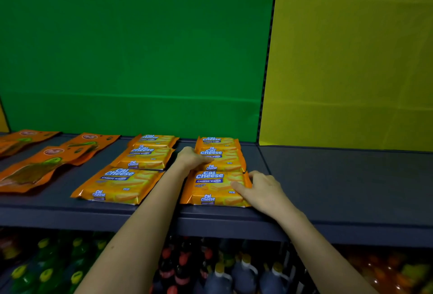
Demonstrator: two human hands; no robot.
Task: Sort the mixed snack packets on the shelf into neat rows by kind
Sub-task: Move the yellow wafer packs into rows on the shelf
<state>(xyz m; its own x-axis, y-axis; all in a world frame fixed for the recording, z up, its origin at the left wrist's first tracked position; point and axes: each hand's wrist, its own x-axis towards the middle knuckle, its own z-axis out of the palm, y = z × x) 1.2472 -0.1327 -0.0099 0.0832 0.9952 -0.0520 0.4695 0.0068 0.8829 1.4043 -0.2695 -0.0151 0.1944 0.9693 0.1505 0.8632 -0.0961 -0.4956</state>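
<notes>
Two rows of yellow-orange Cal Cheese wafer packets lie flat on the dark shelf [328, 176]. The left row has three packets, its front packet [119, 185] nearest me. In the right row, my left hand [191, 158] grips the left edge of the middle packet [222, 156]. My right hand [262, 188] holds the right edge of the front packet [214, 188], thumb on top. A third packet [216, 141] lies behind them.
Orange pouches [35, 169] with green print lie on the shelf's left part. The back wall is green [140, 59] and yellow [351, 59]. The shelf right of my hands is bare. Bottles [243, 272] stand on the level below.
</notes>
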